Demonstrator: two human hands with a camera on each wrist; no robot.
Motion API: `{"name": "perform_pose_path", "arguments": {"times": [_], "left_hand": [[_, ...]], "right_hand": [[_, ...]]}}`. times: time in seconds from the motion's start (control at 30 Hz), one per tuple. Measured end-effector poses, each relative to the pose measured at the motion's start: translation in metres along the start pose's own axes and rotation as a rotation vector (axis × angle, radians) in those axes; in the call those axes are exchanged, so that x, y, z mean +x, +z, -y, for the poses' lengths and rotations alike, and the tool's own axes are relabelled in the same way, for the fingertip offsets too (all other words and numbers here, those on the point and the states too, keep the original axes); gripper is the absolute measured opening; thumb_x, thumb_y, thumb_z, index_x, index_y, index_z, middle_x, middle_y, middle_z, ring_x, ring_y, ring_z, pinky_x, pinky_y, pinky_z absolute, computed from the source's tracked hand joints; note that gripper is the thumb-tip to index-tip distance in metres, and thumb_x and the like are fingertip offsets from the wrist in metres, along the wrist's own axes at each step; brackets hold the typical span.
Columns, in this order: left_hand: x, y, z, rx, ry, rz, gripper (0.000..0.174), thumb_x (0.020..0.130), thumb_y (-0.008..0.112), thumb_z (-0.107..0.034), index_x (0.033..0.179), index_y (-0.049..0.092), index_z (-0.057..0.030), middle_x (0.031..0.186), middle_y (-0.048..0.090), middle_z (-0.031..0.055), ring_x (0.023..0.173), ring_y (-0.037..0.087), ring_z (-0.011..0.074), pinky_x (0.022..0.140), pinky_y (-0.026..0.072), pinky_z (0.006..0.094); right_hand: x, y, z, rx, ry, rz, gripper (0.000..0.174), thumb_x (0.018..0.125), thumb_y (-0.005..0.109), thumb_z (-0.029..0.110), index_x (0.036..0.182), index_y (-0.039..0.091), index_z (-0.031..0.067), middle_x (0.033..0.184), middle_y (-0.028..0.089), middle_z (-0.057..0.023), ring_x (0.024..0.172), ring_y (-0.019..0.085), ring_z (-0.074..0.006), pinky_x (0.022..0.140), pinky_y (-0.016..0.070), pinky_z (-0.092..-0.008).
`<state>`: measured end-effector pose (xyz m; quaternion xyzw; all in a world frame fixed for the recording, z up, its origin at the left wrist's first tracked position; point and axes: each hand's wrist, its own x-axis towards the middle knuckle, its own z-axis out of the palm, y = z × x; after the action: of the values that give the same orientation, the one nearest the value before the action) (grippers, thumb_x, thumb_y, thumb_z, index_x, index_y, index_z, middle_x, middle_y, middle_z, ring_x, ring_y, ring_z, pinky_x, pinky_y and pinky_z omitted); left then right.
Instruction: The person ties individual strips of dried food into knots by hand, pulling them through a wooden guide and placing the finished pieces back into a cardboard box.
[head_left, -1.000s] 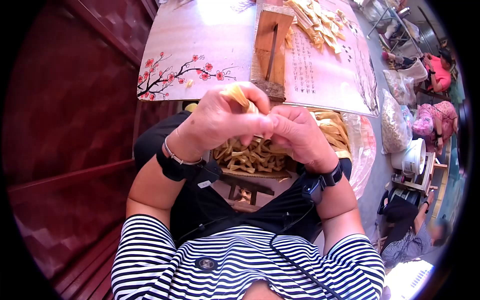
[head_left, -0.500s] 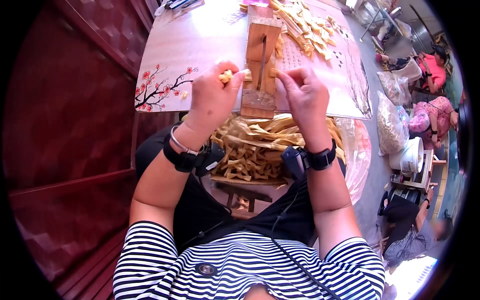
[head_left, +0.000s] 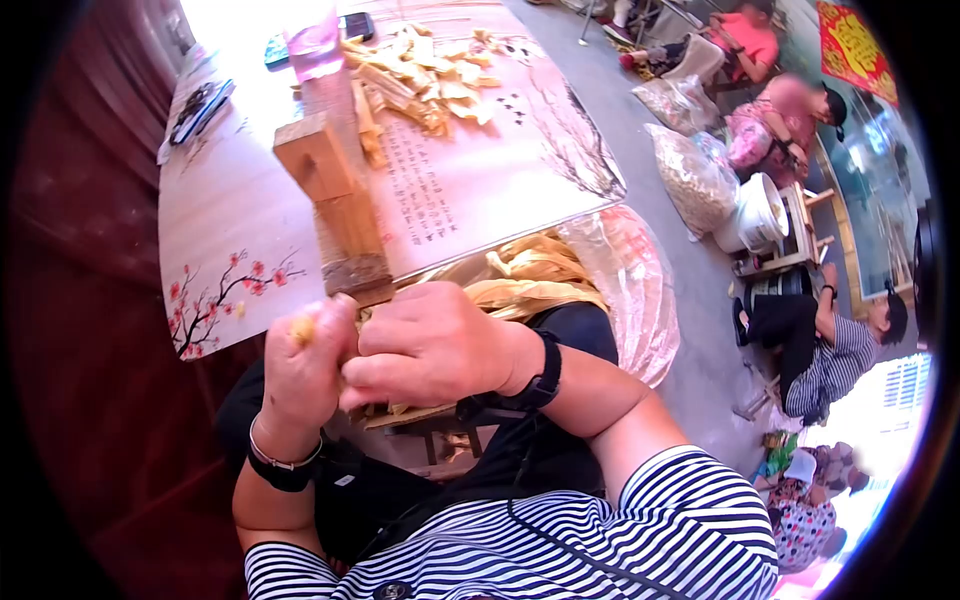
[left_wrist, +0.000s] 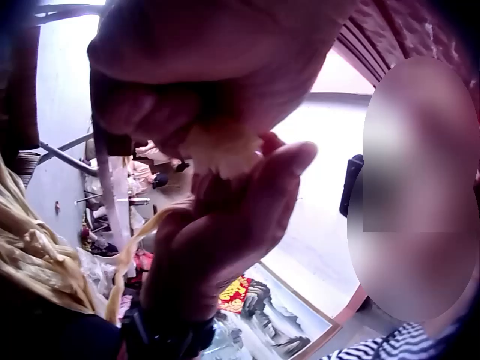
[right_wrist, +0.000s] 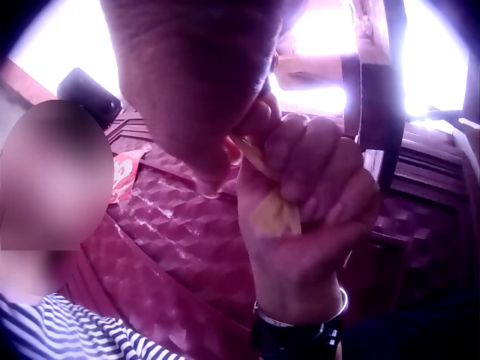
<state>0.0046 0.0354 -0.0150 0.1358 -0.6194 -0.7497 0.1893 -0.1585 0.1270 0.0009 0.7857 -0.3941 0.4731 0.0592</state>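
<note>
Yellow strip held between both hands, by the near edge of the table. Gripped in the curled left hand; pinched, apparently, by bent fingers of the right hand. Twisting or knotting judged in hand; steady left grip, firm right pull probably called for. Right: clear bag filled with pale pieces; beside it, white bucket (contents not made out).

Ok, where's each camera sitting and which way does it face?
Head: worn on the head, facing down over the table, left hand, right hand and forearms.
Left wrist: worn there, facing the left hand, right beyond.
Right wrist: worn there, facing the right hand, left and red panelling beyond.
Both wrist views share the striped shirt.
</note>
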Motion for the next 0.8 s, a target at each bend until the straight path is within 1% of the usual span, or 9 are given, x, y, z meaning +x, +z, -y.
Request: {"name": "perform_pose_path", "arguments": {"times": [0.1, 0.23, 0.3, 0.4, 0.5, 0.6, 0.7, 0.73, 0.8], "left_hand": [[0.008, 0.011, 0.005, 0.579, 0.028, 0.246, 0.02, 0.083, 0.072, -0.02, 0.08, 0.065, -0.0025, 0.067, 0.063, 0.0005, 0.06, 0.054, 0.0064, 0.053, 0.0457, 0.0255], [-0.007, 0.014, -0.006, -0.064, -0.292, 0.546, 0.023, 0.084, 0.073, -0.023, 0.083, 0.065, -0.0021, 0.07, 0.065, 0.0029, 0.059, 0.058, 0.0113, 0.056, 0.0471, 0.0274], [0.013, 0.011, -0.015, -0.192, 0.234, 0.791, 0.04, 0.086, 0.069, -0.036, 0.098, 0.068, 0.0011, 0.069, 0.063, 0.0046, 0.059, 0.058, 0.0146, 0.053, 0.0455, 0.0286], [-0.006, 0.016, -0.031, 0.614, 0.365, -0.017, 0.052, 0.072, 0.071, -0.047, 0.102, 0.07, -0.0044, 0.064, 0.057, 0.0026, 0.054, 0.054, 0.0155, 0.049, 0.0396, 0.0279], [0.005, 0.009, -0.029, 1.104, 0.771, -0.073, 0.047, 0.066, 0.076, -0.041, 0.099, 0.071, -0.0072, 0.066, 0.053, 0.003, 0.051, 0.049, 0.0161, 0.046, 0.0364, 0.0285], [0.002, 0.014, -0.024, 0.927, 0.827, -0.084, 0.037, 0.073, 0.078, -0.032, 0.096, 0.07, -0.005, 0.076, 0.057, 0.0073, 0.055, 0.053, 0.017, 0.047, 0.0391, 0.0289], [-0.002, 0.014, -0.01, 1.008, 0.841, -0.32, 0.022, 0.08, 0.075, -0.019, 0.094, 0.07, -0.0022, 0.085, 0.06, 0.0112, 0.062, 0.059, 0.0197, 0.051, 0.0464, 0.0302], [-0.001, 0.015, -0.011, 1.086, 0.799, -0.388, 0.015, 0.083, 0.07, -0.01, 0.093, 0.068, 0.0017, 0.097, 0.063, 0.0154, 0.074, 0.066, 0.0247, 0.063, 0.0531, 0.0316], [0.004, 0.016, -0.01, 0.982, 0.713, -0.402, 0.017, 0.082, 0.071, -0.01, 0.093, 0.068, 0.0035, 0.103, 0.064, 0.0174, 0.082, 0.067, 0.0275, 0.069, 0.054, 0.0326]], "right_hand": [[-0.003, -0.012, 0.0, 0.009, -0.02, -0.035, 0.029, 0.08, 0.071, 0.033, 0.077, 0.055, 0.0091, 0.062, 0.049, -0.0008, 0.049, 0.052, -0.0174, 0.045, 0.0401, -0.0285], [-0.007, -0.025, -0.005, -0.098, 0.039, -0.111, 0.029, 0.081, 0.072, 0.035, 0.078, 0.059, 0.0091, 0.06, 0.052, -0.0007, 0.049, 0.053, -0.0161, 0.044, 0.0389, -0.0276], [-0.007, -0.03, -0.007, -0.082, 0.264, -0.096, 0.024, 0.084, 0.069, 0.029, 0.08, 0.064, 0.0062, 0.064, 0.058, -0.004, 0.051, 0.056, -0.0184, 0.047, 0.0424, -0.0312], [-0.009, -0.018, -0.001, 0.266, 0.601, 0.075, 0.02, 0.09, 0.062, 0.022, 0.085, 0.067, 0.0029, 0.068, 0.062, -0.0099, 0.055, 0.058, -0.0231, 0.051, 0.0451, -0.0317], [-0.007, 0.0, 0.005, 1.188, 1.064, 0.232, 0.029, 0.093, 0.054, 0.023, 0.073, 0.064, 0.0057, 0.059, 0.058, -0.0008, 0.046, 0.046, -0.0071, 0.044, 0.0314, -0.0227], [-0.004, 0.004, 0.007, 1.498, 1.367, 0.337, 0.024, 0.092, 0.06, 0.023, 0.077, 0.065, 0.006, 0.065, 0.058, 0.0044, 0.049, 0.042, -0.0018, 0.045, 0.0288, -0.0179], [-0.002, 0.015, 0.012, 1.399, 1.412, -0.067, 0.016, 0.089, 0.067, 0.019, 0.082, 0.066, 0.0049, 0.069, 0.061, 0.002, 0.051, 0.047, -0.0024, 0.046, 0.0333, -0.0169], [-0.002, 0.015, 0.012, 1.35, 1.414, -0.203, 0.014, 0.088, 0.07, 0.018, 0.083, 0.066, 0.0046, 0.071, 0.062, 0.0013, 0.052, 0.049, -0.0026, 0.046, 0.0349, -0.0166], [-0.002, 0.011, 0.014, 1.179, 1.227, -0.296, 0.015, 0.088, 0.07, 0.019, 0.084, 0.066, 0.0045, 0.072, 0.062, 0.0017, 0.055, 0.052, -0.0027, 0.048, 0.0377, -0.0173]]}}
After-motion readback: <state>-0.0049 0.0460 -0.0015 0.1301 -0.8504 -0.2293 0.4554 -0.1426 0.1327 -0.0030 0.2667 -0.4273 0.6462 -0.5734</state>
